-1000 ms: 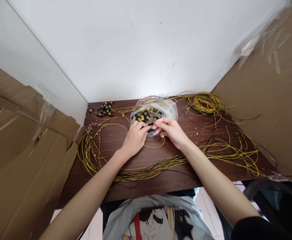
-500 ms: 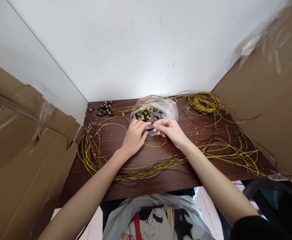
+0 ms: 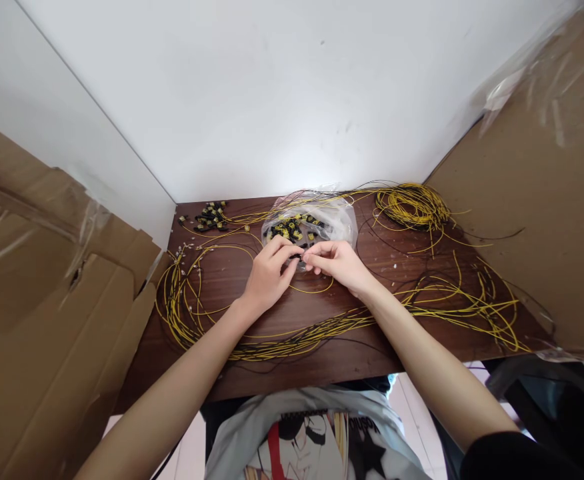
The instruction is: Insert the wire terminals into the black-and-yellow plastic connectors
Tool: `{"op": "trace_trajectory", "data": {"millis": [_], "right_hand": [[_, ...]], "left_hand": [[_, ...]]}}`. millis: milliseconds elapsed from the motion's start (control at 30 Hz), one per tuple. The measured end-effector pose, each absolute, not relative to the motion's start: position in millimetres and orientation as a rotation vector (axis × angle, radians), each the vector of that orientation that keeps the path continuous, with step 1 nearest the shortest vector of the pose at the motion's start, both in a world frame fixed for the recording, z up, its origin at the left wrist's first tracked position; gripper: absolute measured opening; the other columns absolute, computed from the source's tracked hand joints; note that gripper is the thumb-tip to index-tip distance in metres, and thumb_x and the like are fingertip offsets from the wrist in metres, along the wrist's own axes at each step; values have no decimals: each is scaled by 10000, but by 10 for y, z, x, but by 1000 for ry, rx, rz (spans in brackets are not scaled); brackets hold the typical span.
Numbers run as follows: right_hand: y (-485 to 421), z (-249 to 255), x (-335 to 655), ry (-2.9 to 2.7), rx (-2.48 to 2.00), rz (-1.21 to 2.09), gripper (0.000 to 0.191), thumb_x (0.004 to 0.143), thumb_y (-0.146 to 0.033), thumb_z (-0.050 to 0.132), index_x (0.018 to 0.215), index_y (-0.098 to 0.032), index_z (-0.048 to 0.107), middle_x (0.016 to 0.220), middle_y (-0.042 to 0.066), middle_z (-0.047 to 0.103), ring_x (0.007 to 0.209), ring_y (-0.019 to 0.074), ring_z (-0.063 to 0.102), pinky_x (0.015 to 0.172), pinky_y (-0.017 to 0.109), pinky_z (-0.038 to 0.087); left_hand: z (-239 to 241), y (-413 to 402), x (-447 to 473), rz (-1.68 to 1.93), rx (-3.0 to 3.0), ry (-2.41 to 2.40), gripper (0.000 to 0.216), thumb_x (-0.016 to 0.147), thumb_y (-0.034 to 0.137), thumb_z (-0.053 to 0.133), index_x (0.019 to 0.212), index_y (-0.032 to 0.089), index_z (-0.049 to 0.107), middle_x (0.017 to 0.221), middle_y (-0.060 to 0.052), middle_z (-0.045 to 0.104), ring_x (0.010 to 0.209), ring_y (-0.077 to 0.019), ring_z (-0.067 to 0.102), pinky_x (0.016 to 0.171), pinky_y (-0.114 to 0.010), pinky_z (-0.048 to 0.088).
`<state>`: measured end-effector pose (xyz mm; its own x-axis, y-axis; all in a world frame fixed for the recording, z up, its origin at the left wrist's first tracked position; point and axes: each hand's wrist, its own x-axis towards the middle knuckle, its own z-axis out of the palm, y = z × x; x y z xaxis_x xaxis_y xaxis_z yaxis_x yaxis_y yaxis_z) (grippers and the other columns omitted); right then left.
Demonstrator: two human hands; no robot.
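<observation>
- Near edge: the brown table (image 3: 372,363); a long bundle of yellow and black wires (image 3: 292,347) runs across it, passing under both forearms.
- Beyond the bundle, a thin yellow wire (image 3: 317,291) curves in a loop just below the fingertips.
- Left hand (image 3: 267,273): thumb and forefinger pinch what looks like a small black piece (image 3: 298,256), held over the near rim of the bag.
- Right hand (image 3: 339,265): thumb and forefinger pressed together, tips meeting the left hand's; seemingly on the end of the thin wire, though the tip is hidden.
- Step in hand (judged): close fingertip work, wire end against black piece. Whether they are joined, cannot tell.
- Next move calls for (judged): left grip steady, right fingertips aligned, loop slack.
- Behind the hands: clear plastic bag (image 3: 342,223) bearing loose black-and-yellow parts (image 3: 289,230).
- Far left: a pile of similar parts (image 3: 212,217). Far right: a wire coil (image 3: 415,207).
</observation>
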<state>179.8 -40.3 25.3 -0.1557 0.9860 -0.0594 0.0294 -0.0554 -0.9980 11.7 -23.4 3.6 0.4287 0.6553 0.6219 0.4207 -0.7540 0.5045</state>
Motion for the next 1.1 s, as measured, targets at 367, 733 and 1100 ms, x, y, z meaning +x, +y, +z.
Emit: {"op": "trace_trajectory", "data": {"millis": [367,733,1100], "right_hand": [[-379,189,1809,-1334,-1208,1335,103,693,-255,668,687,-152,680,602,11,645,506,74,513,510,204,429],[-384,166,1807,-1391,-1219,1236,75,700,-228,650,663,-162,660,598,19,625,524,98,531,534,239,454],[-391,154,1796,-1326,-1239,1258,165,680,-320,687,724,-171,633,622,12,595,495,87,490,415,211,374]], "left_hand": [[11,-213,110,1293,2458,938,206,856,137,518,999,196,654,895,-59,590,866,-164,552,768,-326,486],[19,-218,113,1317,2470,906,130,846,142,544,923,177,643,898,-56,625,870,-164,570,783,-319,488],[1,-203,103,1331,2477,855,112,843,151,562,894,179,657,863,-50,627,831,-156,559,758,-303,473]]}}
